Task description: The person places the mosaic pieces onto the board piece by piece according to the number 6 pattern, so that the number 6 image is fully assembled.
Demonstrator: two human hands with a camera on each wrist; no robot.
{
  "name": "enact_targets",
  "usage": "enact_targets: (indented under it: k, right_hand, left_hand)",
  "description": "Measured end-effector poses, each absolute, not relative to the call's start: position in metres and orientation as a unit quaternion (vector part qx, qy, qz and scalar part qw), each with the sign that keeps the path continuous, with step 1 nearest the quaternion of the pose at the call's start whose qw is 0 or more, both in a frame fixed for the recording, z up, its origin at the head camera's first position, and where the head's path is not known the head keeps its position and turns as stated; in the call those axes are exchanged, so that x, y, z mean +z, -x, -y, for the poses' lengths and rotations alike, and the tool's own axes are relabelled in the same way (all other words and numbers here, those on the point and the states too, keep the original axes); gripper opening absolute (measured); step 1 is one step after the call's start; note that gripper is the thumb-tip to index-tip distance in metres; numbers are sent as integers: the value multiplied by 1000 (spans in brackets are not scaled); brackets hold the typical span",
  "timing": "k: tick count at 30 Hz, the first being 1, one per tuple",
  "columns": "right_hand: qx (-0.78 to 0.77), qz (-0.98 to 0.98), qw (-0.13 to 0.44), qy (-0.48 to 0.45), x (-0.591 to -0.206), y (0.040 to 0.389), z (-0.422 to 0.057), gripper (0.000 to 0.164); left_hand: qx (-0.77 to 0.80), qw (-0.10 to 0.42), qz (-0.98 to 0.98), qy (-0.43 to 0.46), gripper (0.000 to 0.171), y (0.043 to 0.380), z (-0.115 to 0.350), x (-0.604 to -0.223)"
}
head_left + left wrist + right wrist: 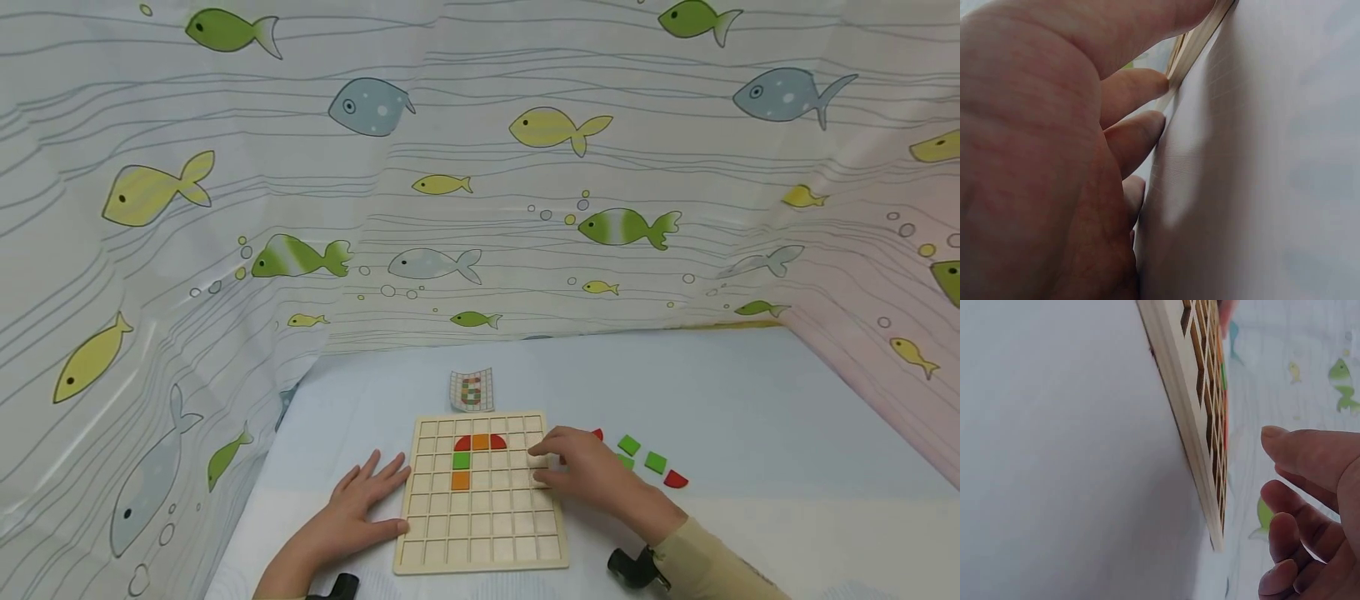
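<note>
A wooden grid board (480, 564) lies flat on the table. Set in its cells are two red rounded pieces (498, 442) with an orange square (480, 442) between them, then a green square (461, 460) and another orange square (461, 480) going down the left. My left hand (352, 508) rests on the table with fingers spread, thumb and fingertips at the board's left edge. Over the right edge hovers my right hand (588, 471); in the right wrist view its thumb (1310, 450) and loosely bent fingers stand apart with nothing between them.
A small paper card (471, 390) with a coloured grid pattern lies behind the board. Loose green squares (656, 462) and red rounded pieces (676, 479) are scattered right of the board, partly behind my right hand. A fish-patterned curtain (480, 225) surrounds the table (750, 417).
</note>
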State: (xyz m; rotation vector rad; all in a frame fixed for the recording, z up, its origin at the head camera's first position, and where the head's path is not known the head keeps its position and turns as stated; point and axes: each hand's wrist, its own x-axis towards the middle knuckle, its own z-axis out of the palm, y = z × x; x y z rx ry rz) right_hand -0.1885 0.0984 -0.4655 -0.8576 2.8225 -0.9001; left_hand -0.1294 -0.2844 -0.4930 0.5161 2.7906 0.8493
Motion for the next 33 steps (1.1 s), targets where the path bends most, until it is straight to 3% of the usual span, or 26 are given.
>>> enact_targets:
  k: [11,33]
  right_hand:
    - [-314,-914,-16,256,-477,174,-142,30]
    - [-316,-938,-38,138,-486,163,-191,32]
  left_hand:
    - [289,90,-936,-178,80,128,284,-493]
    - [287,93,-938,-170,82,129,284,-494]
